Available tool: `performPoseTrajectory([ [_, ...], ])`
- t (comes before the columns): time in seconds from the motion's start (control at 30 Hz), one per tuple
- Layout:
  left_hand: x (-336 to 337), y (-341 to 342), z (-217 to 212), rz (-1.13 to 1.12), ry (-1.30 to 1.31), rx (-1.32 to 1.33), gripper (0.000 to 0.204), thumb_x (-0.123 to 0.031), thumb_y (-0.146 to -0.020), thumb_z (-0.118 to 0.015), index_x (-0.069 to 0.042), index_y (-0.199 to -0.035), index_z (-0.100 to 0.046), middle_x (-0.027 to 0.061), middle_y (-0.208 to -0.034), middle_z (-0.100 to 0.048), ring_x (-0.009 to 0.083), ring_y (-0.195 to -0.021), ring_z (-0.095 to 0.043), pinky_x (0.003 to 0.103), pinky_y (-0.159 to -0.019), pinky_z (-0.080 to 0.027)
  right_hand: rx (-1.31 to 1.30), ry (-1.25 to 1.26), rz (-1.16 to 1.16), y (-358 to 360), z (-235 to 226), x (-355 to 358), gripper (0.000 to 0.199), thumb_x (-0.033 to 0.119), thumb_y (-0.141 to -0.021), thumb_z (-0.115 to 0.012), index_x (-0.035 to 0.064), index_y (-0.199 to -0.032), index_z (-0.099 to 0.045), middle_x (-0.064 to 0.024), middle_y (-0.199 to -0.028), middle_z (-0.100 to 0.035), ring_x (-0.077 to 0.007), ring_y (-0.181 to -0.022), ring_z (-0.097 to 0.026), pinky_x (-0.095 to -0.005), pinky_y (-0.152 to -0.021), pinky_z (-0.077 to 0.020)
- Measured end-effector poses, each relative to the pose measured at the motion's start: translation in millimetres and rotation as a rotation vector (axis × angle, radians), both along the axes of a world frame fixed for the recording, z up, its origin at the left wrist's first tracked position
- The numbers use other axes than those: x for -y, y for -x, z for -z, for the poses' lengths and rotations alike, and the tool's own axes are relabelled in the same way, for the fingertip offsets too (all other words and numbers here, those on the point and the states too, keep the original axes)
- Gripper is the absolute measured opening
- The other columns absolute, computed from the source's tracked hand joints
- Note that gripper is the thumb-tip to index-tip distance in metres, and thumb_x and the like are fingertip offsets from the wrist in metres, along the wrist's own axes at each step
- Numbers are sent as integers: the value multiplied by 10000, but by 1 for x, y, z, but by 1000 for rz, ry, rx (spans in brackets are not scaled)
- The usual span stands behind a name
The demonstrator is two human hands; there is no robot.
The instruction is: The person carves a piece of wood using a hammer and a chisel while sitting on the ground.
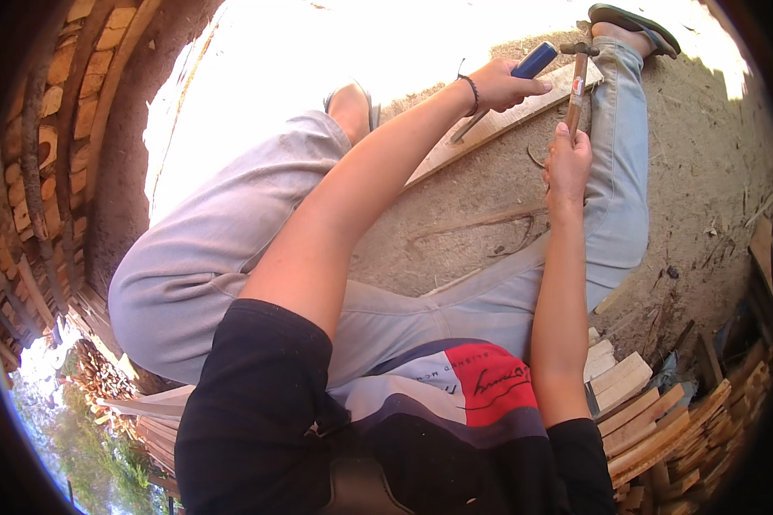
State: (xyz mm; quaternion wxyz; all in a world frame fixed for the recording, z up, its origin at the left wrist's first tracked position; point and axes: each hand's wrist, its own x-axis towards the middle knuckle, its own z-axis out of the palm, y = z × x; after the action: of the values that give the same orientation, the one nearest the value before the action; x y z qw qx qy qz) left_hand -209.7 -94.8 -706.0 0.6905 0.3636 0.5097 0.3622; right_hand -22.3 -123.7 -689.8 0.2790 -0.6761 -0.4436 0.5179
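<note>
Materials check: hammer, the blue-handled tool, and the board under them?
Hammer: wooden handle, pale brown grain; dark, dull head, likely steel. Blue-handled tool: glossy blue grip looks plastic, thin grey shank looks metal; tip type unclear. Board: raw unfinished wood, pale and rough-sawn.

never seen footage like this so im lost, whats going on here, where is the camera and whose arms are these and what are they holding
There is no machine here. The camera sits on a person's head and looks down, so the arms entering from below are that person's own. Its wide lens bends straight edges near the rim. The person sits on bare dirt ground with legs stretched out. The left hand holds a blue-handled chisel whose metal shaft slants down onto a wooden plank lying across the ground. The right hand grips a hammer by its wooden handle, head upward. Cut wood pieces are stacked at the lower right.
</note>
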Motion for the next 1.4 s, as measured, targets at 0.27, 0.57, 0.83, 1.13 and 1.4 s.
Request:
performPoseTrajectory([
  [0.27, -6, -17, 4, 211, -45, -94, 329, -383, -808, -742, -121, -804, -543, -51, -614, -452, 43, -508, -379, 216, -453, -284, -101, 3, 61, -23, -80, 19, 170, 245, -1010, -454, 76, -994, -467, 46, -665, -410, 2, -438, -309, -183, -355, -249],
  [0.57, -8, -19, 7, 282, -47, -76, 307, -368, -851, -707, -116, -836, -532, -55, -615, -443, 43, -517, -375, 218, -469, -289, -78, 60, -144, -29, -107, 17, 227, 292, -1011, -469, 81, -1078, -519, 54, -680, -447, 11, -460, -322, -159, -379, -242],
  [0.83, -8, -8, 0, 226, 39, 3, 380, -303, -822, -760, -56, -1009, -539, -32, -618, -463, 61, -519, -412, 226, -471, -316, -62, 24, -226, -38, -125, -9, 266, 283, -1014, -470, 64, -1129, -569, 59, -678, -469, 15, -470, -334, -159, -386, -244],
  [1.13, -15, -27, 6, 383, -13, -245, 426, -418, -834, -720, -62, -1021, -580, -2, -716, -527, 94, -611, -481, 245, -565, -390, 141, -31, -170, -58, -109, -3, 272, 255, -1011, -474, 40, -1129, -591, 68, -648, -442, 3, -517, -356, -164, -451, -272],
  [1.4, -13, -27, 22, 408, 9, -230, 462, -438, -841, -709, -59, -1076, -587, 18, -754, -560, 114, -675, -524, 263, -624, -429, 80, 50, -74, -72, -107, 18, 270, 243, -1016, -460, 38, -1140, -583, 74, -646, -420, 5, -506, -336, -175, -447, -273],
])
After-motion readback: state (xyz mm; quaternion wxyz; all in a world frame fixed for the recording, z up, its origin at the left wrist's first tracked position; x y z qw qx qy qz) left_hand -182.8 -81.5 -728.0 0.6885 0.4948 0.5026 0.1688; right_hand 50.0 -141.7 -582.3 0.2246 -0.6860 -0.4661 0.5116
